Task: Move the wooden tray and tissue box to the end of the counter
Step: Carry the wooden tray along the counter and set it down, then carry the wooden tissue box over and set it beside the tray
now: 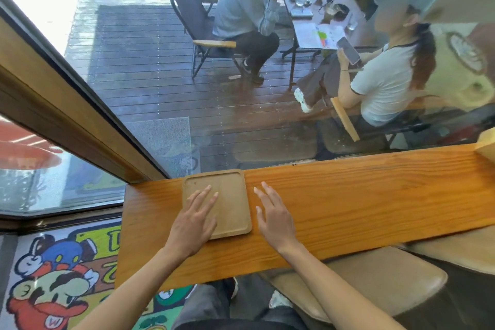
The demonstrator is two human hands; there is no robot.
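- Sitting nearest, at the bottom edge: dark-trousered legs (211, 311), with a tan cushioned stool (375, 284) to the right and a cartoon-character rug (59, 284) to the left.
- Reaching up from below: two bare forearms, stretching over the near edge of a long orange-brown wooden counter (375, 195).
- Lying flat, palm down, fingers spread and gripping nothing: the left hand (194, 218), covering the near-left part of the wooden tray (230, 195), fingertips pointing away.
- Hovering or resting just beside the tray's right edge, over bare counter: the right hand (274, 215), likewise flat, fingers splayed, holding nothing; contact with the tray not clear.
- Sitting empty near the counter's left end: the tray itself, square with rounded corners and a raised rim, far edge reaching the counter's far edge by the window.
- Showing at the far right end of the counter: a pale wooden corner (486, 146), cut off by the frame; possibly the tissue box, impossible telling.
- Running diagonally on the left: a wooden window frame (67, 115), with glass behind the counter.
- Sitting beyond the glass on dark decking (150, 67): two people on folding chairs at a small table (316, 24) carrying glasses and papers, one holding a phone (348, 51).
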